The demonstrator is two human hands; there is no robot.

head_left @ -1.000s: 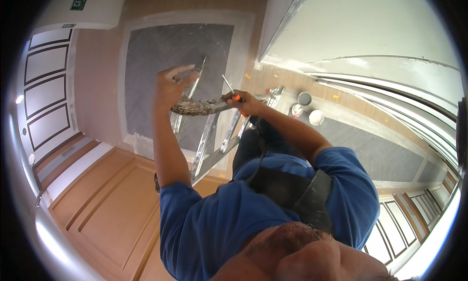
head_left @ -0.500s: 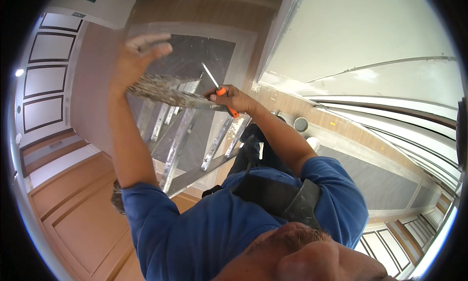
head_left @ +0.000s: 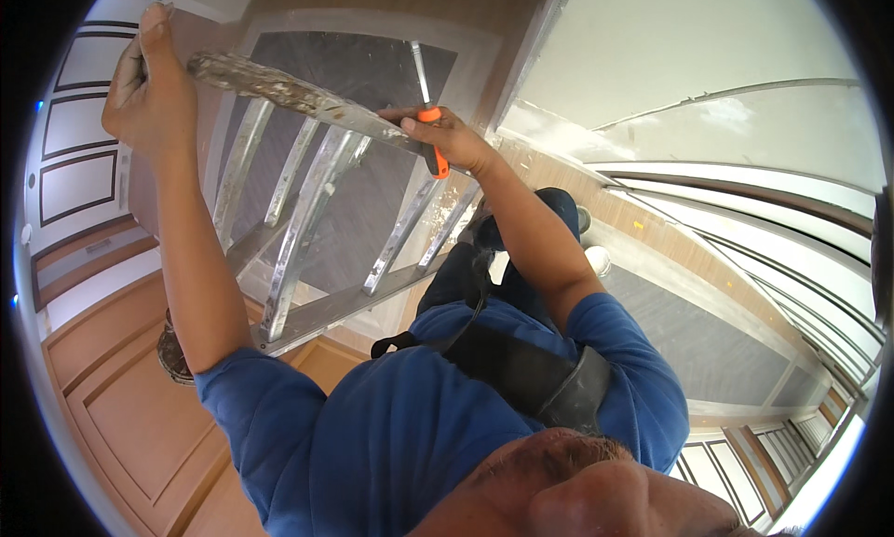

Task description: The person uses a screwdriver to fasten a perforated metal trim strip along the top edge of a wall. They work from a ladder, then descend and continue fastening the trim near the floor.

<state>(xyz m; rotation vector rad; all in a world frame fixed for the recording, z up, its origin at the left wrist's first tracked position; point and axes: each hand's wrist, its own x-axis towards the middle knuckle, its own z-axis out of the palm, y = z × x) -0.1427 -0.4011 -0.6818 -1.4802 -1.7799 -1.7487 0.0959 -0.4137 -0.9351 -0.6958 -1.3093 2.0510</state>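
Below the person, the gray floor panel point(head_left: 289, 53) is partly covered by the metal ladder point(head_left: 305, 216), whose rungs are seen from above. Along the upper ends of these rungs, a long plaster-crusted bar point(head_left: 279, 90) is positioned aslant, its left end raised toward the upper left. Whether the bar is fixed to the ladder cannot be determined.

The left hand point(head_left: 154, 90) has been moved outward and up from its earlier position over the bar; it is now held just beyond the bar's left end, apart from it. Its thumb is extended, its fingers are loosely curled, and no object is seen in it. The crusted face of the bar is thereby left less obstructed.

The right hand point(head_left: 456, 141) is kept at the bar's right end, with the screwdriver point(head_left: 429, 114) gripped by its orange-and-black handle and the shaft directed upward, away from the body. By judgement, any steadying of the bar is now left to the right hand alone, while the tool is kept ready.
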